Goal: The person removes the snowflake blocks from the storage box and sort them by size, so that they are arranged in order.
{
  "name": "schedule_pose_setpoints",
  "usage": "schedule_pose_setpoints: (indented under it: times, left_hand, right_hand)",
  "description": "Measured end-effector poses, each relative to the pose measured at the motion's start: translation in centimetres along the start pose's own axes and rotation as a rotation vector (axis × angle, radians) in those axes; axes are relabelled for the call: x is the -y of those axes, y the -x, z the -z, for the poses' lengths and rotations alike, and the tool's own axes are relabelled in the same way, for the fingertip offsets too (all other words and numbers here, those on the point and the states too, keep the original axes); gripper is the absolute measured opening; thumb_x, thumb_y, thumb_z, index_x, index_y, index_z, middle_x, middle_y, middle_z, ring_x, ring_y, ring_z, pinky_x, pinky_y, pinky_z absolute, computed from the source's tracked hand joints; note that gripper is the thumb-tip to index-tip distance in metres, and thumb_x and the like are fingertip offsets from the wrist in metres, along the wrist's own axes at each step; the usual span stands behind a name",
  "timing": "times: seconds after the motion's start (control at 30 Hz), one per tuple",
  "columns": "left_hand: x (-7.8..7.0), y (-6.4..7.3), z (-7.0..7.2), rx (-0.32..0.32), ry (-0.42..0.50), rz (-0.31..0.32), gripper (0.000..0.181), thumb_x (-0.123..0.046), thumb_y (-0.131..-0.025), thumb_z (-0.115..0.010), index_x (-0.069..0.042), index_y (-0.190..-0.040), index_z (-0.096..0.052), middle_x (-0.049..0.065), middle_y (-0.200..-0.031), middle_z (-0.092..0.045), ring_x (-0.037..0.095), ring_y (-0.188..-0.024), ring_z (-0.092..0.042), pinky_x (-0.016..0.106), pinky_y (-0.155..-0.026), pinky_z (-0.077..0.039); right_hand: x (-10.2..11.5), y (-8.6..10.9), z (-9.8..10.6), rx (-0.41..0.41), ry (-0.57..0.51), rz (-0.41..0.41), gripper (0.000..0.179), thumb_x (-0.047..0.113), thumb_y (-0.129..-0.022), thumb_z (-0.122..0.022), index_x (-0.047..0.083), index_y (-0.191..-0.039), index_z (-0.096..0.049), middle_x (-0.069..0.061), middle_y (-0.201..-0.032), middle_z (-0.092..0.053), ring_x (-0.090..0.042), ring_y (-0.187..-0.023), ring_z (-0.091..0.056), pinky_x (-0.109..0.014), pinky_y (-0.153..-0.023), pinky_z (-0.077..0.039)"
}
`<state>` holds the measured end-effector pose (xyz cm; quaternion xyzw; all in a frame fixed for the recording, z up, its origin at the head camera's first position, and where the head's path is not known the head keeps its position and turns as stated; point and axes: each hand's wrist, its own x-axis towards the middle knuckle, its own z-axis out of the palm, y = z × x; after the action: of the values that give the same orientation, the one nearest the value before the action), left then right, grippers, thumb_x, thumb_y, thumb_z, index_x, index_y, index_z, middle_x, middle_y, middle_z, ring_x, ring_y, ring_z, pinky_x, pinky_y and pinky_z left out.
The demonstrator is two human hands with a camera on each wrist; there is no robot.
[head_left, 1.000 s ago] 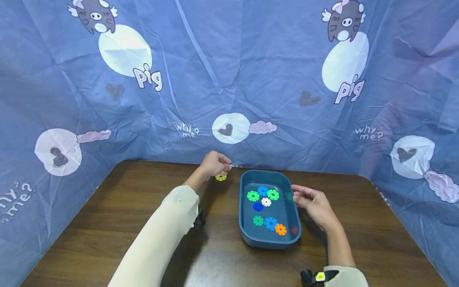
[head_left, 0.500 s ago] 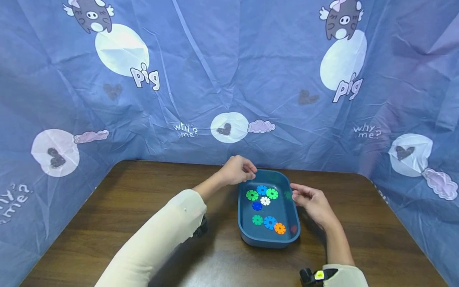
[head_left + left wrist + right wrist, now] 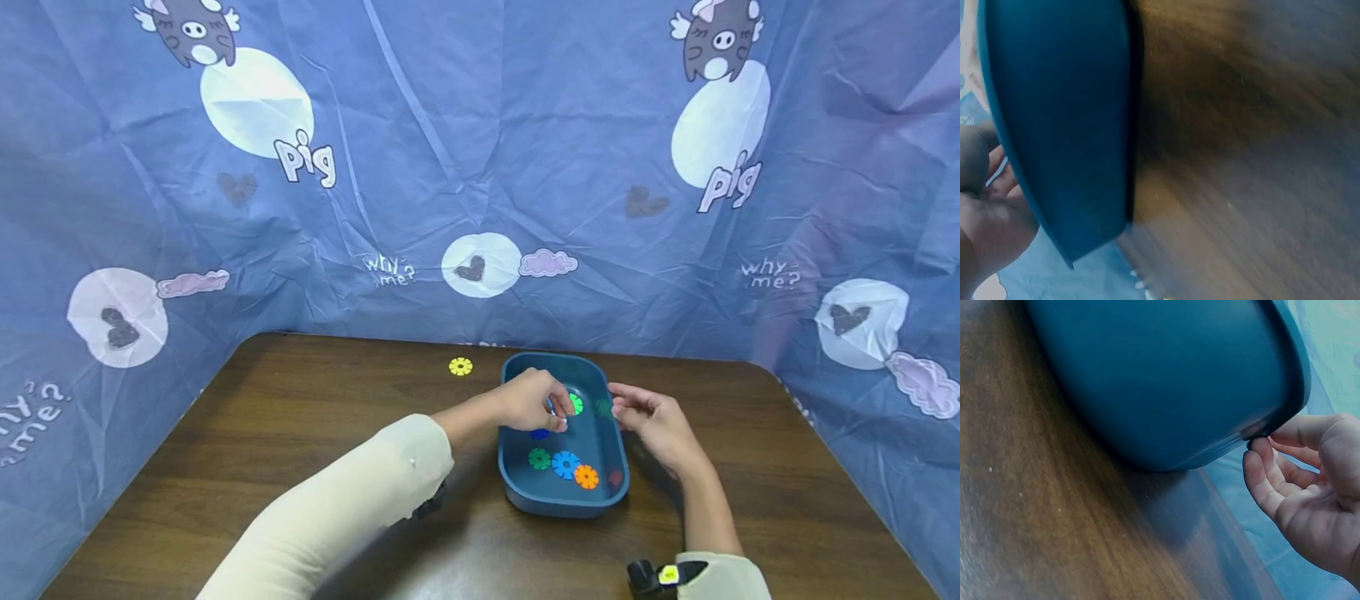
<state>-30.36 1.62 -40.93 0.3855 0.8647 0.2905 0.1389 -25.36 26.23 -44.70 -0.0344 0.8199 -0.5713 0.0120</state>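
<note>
In the head view, my left hand [image 3: 534, 400] reaches into the far half of a dark blue tray [image 3: 562, 506]. Its thumb and fingertips are a little apart, right at a mostly covered white interlocking disc [image 3: 564, 423]. A green disc [image 3: 576, 404] shows just beyond the fingers, and a dark blue disc [image 3: 538, 434] peeks out under the hand. The left wrist view has the tray wall [image 3: 1060, 125] hiding the fingertips. My right hand [image 3: 660, 429] pinches the tray's right rim between thumb and fingers, as the right wrist view shows close up.
Near the tray's front lie a teal disc [image 3: 539, 458], a light blue disc [image 3: 566, 465] and an orange disc [image 3: 587, 477]. A yellow disc [image 3: 461, 367] rests on the wooden table [image 3: 300, 433] behind and left of the tray. A blue printed cloth [image 3: 420, 183] hangs behind.
My left hand has moved right and nearer, from the yellow disc over the tray's far left rim and down into the tray. The yellow disc lies uncovered. The right hand keeps its place.
</note>
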Motion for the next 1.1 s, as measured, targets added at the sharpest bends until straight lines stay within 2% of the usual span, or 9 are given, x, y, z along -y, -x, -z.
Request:
schedule_pose_setpoints:
  times: [0.2,0.5,0.83,1.1]
  left_hand:
    - [-0.3,-0.7,-1.1,0.175,0.0,-0.016,0.026,-0.016,-0.088,-0.083,-0.008,-0.111,-0.077,-0.002,-0.099,-0.075,0.003,-0.089,-0.065,0.015,-0.079,-0.052]
    - [-0.3,-1.5,-2.4,0.31,0.028,0.041,0.033,-0.017,-0.082,-0.089,-0.012,-0.111,-0.075,-0.007,-0.096,-0.071,0.005,-0.093,-0.064,0.014,-0.083,-0.05]
    - [0.0,-1.7,-2.8,0.341,0.037,0.057,0.028,-0.015,-0.081,-0.089,-0.015,-0.103,-0.071,-0.005,-0.094,-0.067,0.007,-0.087,-0.058,0.017,-0.08,-0.049]
    - [0.1,-1.9,-2.8,0.297,-0.012,0.05,0.024,-0.019,-0.082,-0.089,-0.02,-0.099,-0.072,-0.007,-0.094,-0.065,0.008,-0.089,-0.057,0.018,-0.081,-0.048]
  right_hand:
    - [-0.1,0.0,0.0,-0.004,0.005,0.015,0.04,0.009,-0.102,-0.062,-0.002,-0.14,-0.058,-0.025,-0.121,-0.065,-0.017,-0.1,-0.067,-0.025,-0.083,-0.058]
    - [-0.3,-0.1,0.0,-0.008,0.013,0.029,0.04,0.006,-0.101,-0.062,-0.004,-0.139,-0.059,-0.025,-0.119,-0.066,-0.013,-0.098,-0.067,-0.025,-0.081,-0.058]
    - [-0.2,-0.2,-0.1,0.004,0.012,0.025,0.04,0.006,-0.101,-0.062,-0.004,-0.14,-0.058,-0.026,-0.122,-0.066,-0.016,-0.102,-0.067,-0.025,-0.083,-0.058]
    - [-0.1,-0.1,0.0,0.011,0.018,0.024,0.041,0.007,-0.102,-0.061,-0.003,-0.141,-0.058,-0.025,-0.121,-0.065,-0.016,-0.102,-0.066,-0.025,-0.083,-0.058]
